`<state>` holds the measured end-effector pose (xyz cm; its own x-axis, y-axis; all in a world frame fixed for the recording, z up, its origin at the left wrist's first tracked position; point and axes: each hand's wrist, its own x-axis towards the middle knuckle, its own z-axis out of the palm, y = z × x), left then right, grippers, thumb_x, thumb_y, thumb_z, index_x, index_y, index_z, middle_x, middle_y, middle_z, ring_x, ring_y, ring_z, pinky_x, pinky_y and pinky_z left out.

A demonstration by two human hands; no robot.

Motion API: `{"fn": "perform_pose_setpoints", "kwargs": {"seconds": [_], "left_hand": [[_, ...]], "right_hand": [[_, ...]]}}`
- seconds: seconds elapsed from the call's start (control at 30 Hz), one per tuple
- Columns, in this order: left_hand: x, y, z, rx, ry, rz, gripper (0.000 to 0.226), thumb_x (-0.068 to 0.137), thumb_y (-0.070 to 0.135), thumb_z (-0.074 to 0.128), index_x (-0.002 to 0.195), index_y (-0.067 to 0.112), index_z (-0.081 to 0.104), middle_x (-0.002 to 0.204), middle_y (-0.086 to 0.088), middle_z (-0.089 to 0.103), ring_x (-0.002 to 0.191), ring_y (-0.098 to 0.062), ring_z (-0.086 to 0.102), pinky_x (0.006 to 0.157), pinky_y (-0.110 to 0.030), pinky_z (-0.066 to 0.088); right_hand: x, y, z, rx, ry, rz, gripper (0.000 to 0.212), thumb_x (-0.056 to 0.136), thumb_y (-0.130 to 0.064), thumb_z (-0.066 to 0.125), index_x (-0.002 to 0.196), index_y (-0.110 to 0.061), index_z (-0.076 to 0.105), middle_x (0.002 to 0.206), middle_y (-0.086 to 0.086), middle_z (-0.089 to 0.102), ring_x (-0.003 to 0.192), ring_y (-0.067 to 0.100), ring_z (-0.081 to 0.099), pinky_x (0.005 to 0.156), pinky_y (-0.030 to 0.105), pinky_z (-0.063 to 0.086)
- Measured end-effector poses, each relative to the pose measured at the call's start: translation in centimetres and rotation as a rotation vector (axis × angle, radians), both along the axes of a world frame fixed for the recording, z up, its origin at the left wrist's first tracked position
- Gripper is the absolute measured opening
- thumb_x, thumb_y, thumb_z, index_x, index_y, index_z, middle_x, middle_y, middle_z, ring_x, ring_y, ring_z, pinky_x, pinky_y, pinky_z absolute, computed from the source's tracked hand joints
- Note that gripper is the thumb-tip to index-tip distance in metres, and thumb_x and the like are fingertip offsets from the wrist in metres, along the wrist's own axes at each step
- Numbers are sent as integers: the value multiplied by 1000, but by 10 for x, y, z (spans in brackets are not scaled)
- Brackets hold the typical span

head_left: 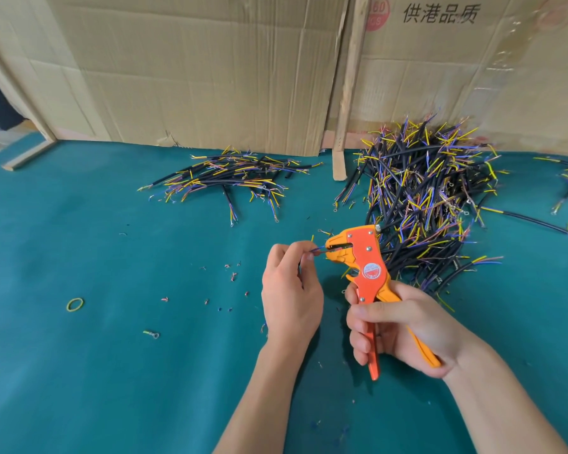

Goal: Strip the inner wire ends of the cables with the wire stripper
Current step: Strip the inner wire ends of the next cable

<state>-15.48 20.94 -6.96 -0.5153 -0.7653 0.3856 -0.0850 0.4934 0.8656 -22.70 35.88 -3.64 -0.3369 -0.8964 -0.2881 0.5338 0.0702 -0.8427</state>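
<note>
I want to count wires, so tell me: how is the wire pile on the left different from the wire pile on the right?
The left pile is small, flat and thinly spread; the right pile is much bigger and heaped up. The left pile lies far from the hands; the right pile sits just behind the orange wire stripper, which the right hand holds. In the left pile most cables lie sideways; in the right pile they cross every way. Both hold black cables with yellow and blue inner wires, on the green table cover.

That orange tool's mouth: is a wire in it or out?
In. The wire pinched by the left hand runs into the slot of the wire stripper, which the right hand grips.
</note>
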Motion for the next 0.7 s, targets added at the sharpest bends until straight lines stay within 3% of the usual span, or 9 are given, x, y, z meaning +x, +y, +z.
{"fn": "perform_pose_setpoints", "kwargs": {"seconds": [0.33, 0.53, 0.7], "left_hand": [[0, -1, -1, -18, 28, -8, 18, 100, 10, 56, 100, 19, 72, 89, 4, 57, 72, -14, 51, 60, -31, 41], [0, -3, -3, -18, 66, -17, 18, 97, 4, 59, 98, 17, 72, 86, 5, 62, 76, -12, 56, 64, -22, 42], [-1, -4, 6, 120, 5, -36, 29, 91, -1, 57, 94, 23, 75, 85, 7, 67, 76, -6, 61, 69, -13, 44]], "right_hand": [[1, -2, -2, 14, 10, -14, 24, 78, -15, 79, 83, -9, 56, 67, 12, 42, 51, 25, 44, 50, 37, 44], [9, -13, -3, 17, 82, -174, 33, 77, -19, 79, 67, -15, 47, 56, 5, 27, 35, 15, 26, 37, 20, 29], [5, -7, 0, -123, -42, -167, 20, 80, -12, 77, 88, -10, 59, 67, 12, 41, 50, 26, 45, 49, 36, 45]]}}
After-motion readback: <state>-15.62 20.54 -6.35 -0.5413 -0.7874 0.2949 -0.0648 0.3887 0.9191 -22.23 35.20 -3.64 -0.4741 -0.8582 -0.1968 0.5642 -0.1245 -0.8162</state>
